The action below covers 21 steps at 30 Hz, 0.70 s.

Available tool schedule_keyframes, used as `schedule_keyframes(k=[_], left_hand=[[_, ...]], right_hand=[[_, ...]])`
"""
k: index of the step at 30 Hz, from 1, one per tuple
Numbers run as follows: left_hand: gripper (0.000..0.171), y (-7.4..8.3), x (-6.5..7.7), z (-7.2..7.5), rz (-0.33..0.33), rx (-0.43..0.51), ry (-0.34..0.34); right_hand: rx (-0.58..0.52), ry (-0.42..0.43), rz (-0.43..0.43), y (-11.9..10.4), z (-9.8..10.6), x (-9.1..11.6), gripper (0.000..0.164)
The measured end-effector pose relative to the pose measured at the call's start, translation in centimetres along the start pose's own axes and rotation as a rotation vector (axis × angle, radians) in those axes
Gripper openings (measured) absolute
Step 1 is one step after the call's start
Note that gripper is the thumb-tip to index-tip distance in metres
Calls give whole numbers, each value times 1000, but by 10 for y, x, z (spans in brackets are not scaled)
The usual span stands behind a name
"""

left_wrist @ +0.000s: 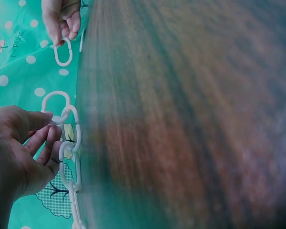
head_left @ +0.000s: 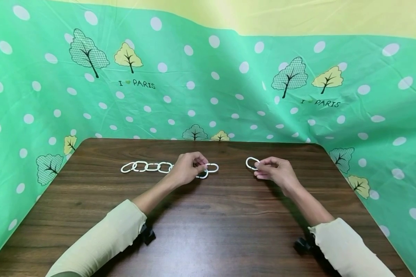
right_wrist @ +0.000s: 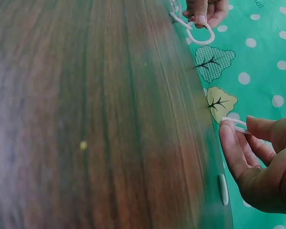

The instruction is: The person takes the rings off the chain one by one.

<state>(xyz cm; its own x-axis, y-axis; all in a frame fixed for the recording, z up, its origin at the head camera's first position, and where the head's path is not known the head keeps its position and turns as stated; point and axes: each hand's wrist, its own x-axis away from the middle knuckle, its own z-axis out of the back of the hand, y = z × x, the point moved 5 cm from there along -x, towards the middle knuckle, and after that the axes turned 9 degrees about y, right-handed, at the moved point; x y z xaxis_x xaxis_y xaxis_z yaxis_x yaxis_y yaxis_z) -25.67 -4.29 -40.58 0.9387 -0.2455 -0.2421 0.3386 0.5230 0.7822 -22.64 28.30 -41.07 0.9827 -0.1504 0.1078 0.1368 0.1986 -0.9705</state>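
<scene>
A chain of several white oval links (head_left: 134, 166) runs along the far part of the table. Over its right part, my left hand (head_left: 187, 167) pinches the end link (left_wrist: 56, 93) between thumb and fingertips, hiding some of the links behind it. To the right and apart from the chain, my right hand (head_left: 279, 173) holds a single loose white link (head_left: 247, 163) between thumb and fingers. That loose link (right_wrist: 232, 119) looks nearly edge-on in the right wrist view, its near end covered by the fingertips.
The dark wooden table (head_left: 208, 231) ends at a far edge just beyond the chain. Behind it hangs a green dotted cloth (head_left: 208, 100) with printed trees. A white elongated piece (right_wrist: 223, 189) lies near the table edge below the right hand; its kind is unclear.
</scene>
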Motion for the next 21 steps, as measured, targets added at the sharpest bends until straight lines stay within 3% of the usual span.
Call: schedule_keyframes(k=[13,21], left_hand=[[12,1,0,2,-8,1,1],[10,1,0,3,-14,2,9]], right_hand=[[9,46,-21,3,19,1,26],[31,54,-37,6,28,1,33]])
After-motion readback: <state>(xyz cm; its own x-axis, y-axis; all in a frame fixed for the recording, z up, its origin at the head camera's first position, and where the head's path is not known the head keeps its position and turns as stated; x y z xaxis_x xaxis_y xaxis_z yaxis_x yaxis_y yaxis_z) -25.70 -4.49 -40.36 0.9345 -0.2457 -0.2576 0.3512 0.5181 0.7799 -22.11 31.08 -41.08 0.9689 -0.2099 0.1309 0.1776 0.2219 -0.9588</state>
